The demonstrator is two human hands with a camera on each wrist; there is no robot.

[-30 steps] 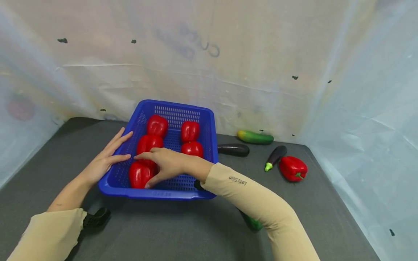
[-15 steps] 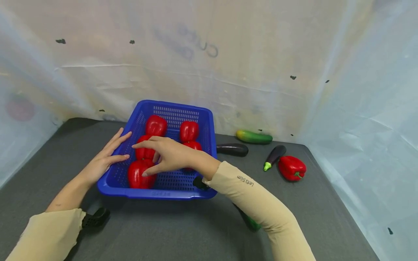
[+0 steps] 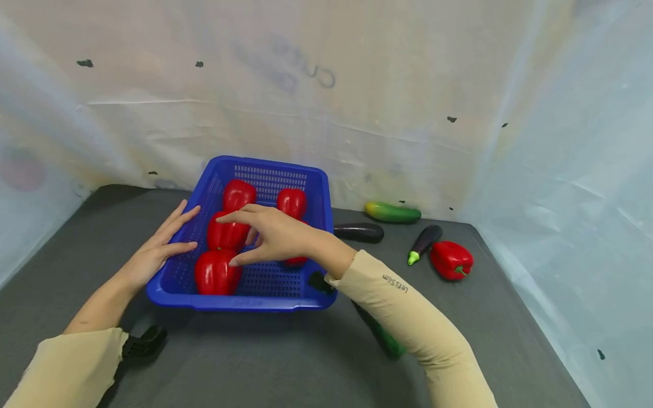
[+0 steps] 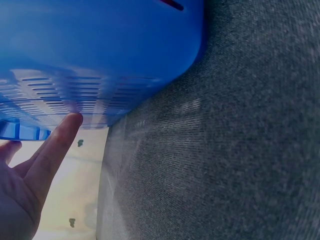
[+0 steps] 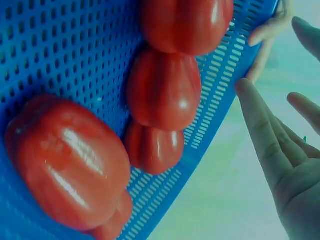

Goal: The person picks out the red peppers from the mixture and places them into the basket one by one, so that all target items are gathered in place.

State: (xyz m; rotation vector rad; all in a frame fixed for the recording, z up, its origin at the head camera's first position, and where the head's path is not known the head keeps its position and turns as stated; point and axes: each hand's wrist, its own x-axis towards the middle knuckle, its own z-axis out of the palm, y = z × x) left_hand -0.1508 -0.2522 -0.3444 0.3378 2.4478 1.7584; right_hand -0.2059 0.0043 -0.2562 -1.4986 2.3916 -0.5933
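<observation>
A blue plastic basket (image 3: 240,304) with slotted walls holds several red bell peppers (image 3: 218,273), three of them in a column along its left side. My left hand (image 3: 148,258) lies along the basket's left rim with its fingers stretched out. In the left wrist view, a fingertip (image 4: 75,119) touches the slotted outer wall. My right hand (image 3: 278,231) hovers over the basket, its fingers and thumb spread and nothing between them. The right wrist view shows that hand (image 5: 285,160) apart from the peppers (image 5: 75,160). It partly hides the peppers on the right side of the basket.
Right of the basket are a dark eggplant (image 3: 359,232), a green cucumber with a yellowish end (image 3: 393,212), a smaller eggplant (image 3: 424,243) and a red bell pepper (image 3: 452,260). Another green vegetable (image 3: 385,337) lies partly under the right forearm. Plastic sheeting (image 3: 285,113) rises behind the table.
My right hand has come up off the front left bell pepper and moved a little back and to the right. My left hand has stayed on the rim.
</observation>
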